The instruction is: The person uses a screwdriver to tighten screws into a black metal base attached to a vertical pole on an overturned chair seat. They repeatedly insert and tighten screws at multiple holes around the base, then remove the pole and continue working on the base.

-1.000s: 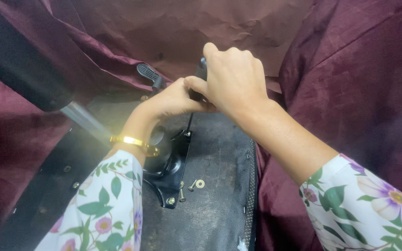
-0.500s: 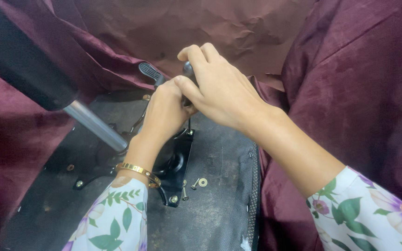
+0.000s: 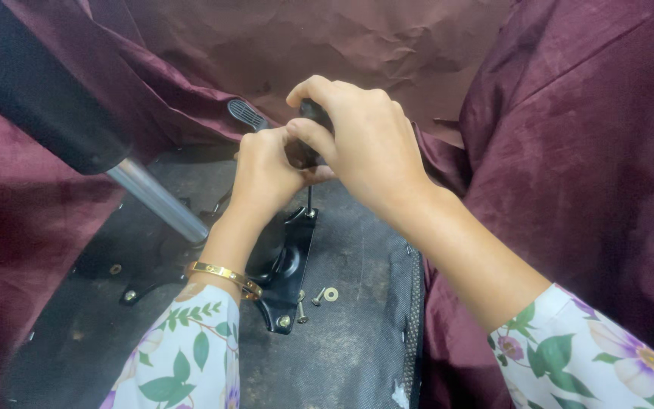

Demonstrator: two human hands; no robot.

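My right hand (image 3: pixel 357 144) grips the black handle of a screwdriver (image 3: pixel 312 115) from above. Its thin shaft (image 3: pixel 309 198) runs straight down to the top end of a black metal bracket (image 3: pixel 289 265). My left hand (image 3: pixel 266 170) closes around the lower part of the same handle, just below the right hand. The bracket lies on the dark underside of an upturned chair seat (image 3: pixel 350 341). A loose screw (image 3: pixel 316 298) and a small washer (image 3: pixel 331 294) lie beside the bracket's lower end.
Maroon velvet fabric (image 3: pixel 569 151) surrounds the seat base on all sides. A silver gas-lift cylinder (image 3: pixel 157 198) with a black sleeve (image 3: pixel 32 83) slants across the left. A black lever paddle (image 3: pixel 247 115) sticks out behind my hands.
Both hands stay on the screwdriver, and the right hand's grip has shifted round the handle. The view has moved slightly, so the hands sit a little lower than half a second ago.
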